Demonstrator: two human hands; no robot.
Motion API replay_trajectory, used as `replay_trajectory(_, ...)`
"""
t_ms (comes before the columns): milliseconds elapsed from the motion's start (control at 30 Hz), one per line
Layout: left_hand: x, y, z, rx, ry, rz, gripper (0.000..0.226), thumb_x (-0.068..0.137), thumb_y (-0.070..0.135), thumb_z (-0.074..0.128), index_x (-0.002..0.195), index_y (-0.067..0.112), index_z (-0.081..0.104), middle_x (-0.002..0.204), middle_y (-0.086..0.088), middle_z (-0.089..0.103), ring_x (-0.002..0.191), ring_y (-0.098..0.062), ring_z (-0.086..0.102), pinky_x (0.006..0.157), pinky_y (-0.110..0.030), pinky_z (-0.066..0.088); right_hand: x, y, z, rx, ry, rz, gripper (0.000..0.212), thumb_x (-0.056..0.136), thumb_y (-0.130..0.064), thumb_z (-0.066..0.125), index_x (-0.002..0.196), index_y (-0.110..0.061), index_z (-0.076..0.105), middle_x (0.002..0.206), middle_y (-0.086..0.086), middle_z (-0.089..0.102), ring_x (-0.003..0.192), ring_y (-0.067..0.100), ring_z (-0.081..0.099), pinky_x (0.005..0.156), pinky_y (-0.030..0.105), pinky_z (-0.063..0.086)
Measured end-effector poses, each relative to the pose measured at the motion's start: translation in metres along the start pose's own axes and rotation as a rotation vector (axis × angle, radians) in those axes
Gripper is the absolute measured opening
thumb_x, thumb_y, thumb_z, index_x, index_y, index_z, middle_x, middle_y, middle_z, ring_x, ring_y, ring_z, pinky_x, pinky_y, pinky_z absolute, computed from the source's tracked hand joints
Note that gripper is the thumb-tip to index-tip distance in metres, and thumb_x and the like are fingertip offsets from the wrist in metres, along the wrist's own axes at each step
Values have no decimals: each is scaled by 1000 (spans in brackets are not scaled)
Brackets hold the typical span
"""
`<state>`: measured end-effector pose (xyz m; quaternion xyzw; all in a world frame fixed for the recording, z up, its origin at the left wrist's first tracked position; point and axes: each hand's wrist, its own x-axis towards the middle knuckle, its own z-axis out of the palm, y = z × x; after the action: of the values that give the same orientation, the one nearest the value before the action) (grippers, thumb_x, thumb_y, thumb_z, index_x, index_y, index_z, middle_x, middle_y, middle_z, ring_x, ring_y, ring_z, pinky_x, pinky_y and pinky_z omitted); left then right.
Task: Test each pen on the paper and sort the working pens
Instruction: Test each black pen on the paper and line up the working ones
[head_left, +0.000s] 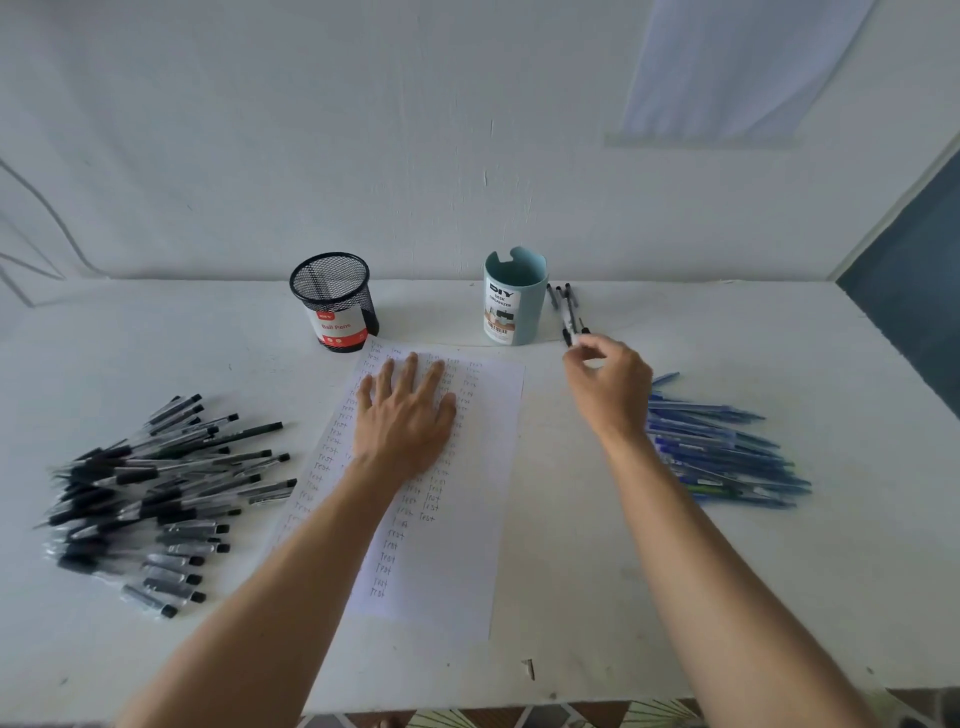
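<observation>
A white sheet of paper (467, 519), covered with columns of the handwritten word "test", lies in the middle of the table. My left hand (408, 410) presses flat on its upper part, fingers spread. My right hand (608, 384) reaches to the far right of the paper and pinches the end of a black pen (570, 322). That pen lies among a few black pens (561, 304) beside the light blue cup. A large heap of black pens (156, 493) is on the left. A pile of blue pens (722, 452) is on the right.
A black mesh pen cup (335, 299) stands at the back left of the paper. A light blue desk organizer cup (514, 296) stands at the back right. The white wall rises just behind them. The table's front edge (519, 701) runs near the bottom.
</observation>
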<state>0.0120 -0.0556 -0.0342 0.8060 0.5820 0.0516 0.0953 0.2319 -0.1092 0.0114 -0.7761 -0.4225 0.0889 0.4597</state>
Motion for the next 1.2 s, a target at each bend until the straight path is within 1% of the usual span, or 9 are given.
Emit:
replay_trajectory(133,1,0,0,-4,8,0,60,102,55,22,158,35,15,168,0,9,154,-26,2,124,-51,2,40,12,1,-102,-49,81,15,77,-15,53,72,-3,61,73,12,60,69,33,48,61,35,40)
replay_trajectory(200,1,-1,0,-3,13,0,60,102,55,23,158,35,15,168,0,10,154,-26,2,124,-51,2,57,14,3,-153,-51,104,20,78,-7,51,87,6,63,85,19,66,80,41,55,67,40,47)
replay_trajectory(267,1,-1,-1,-8,18,0,60,102,55,23,158,35,16,168,0,10,154,-26,2,124,-51,2,70,16,6,-191,-47,102,28,84,3,51,108,7,65,107,23,69,102,41,60,85,44,51)
replay_trajectory(467,2,-1,-1,-19,26,4,58,101,54,25,156,35,20,167,0,14,154,-26,5,123,-51,5,91,27,18,-250,-119,135,36,94,2,50,128,-2,65,126,18,66,119,33,59,95,31,47)
replay_trajectory(667,3,-2,0,-16,40,4,57,100,56,27,154,36,22,166,1,17,153,-26,8,123,-51,7,87,17,19,-155,-214,155,40,93,-11,53,130,-1,61,128,18,65,123,36,55,100,33,43)
replay_trajectory(800,2,-2,0,-15,37,5,57,100,56,27,154,36,22,166,1,17,153,-26,9,123,-51,8,80,14,20,-140,-256,132,33,84,-19,53,107,2,64,103,21,68,102,42,57,80,39,45)
replay_trajectory(933,1,-1,-2,-33,34,2,58,101,56,27,155,36,22,167,1,16,153,-25,7,124,-49,6,70,16,20,-168,-249,122,45,89,-14,56,133,-4,57,117,19,66,114,39,55,91,38,45)
replay_trajectory(1067,0,-2,-3,-61,41,0,59,100,57,31,155,36,26,166,2,18,153,-23,9,124,-46,6,48,12,26,-233,-205,-8,38,85,-14,61,123,-8,63,123,13,64,120,37,51,94,39,42)
replay_trajectory(1200,0,-5,-5,-254,116,-54,56,94,54,52,144,29,48,158,3,37,148,-21,24,122,-44,14,7,3,31,-201,-206,-176,36,83,-10,63,118,-9,66,123,12,64,120,34,51,96,38,39)
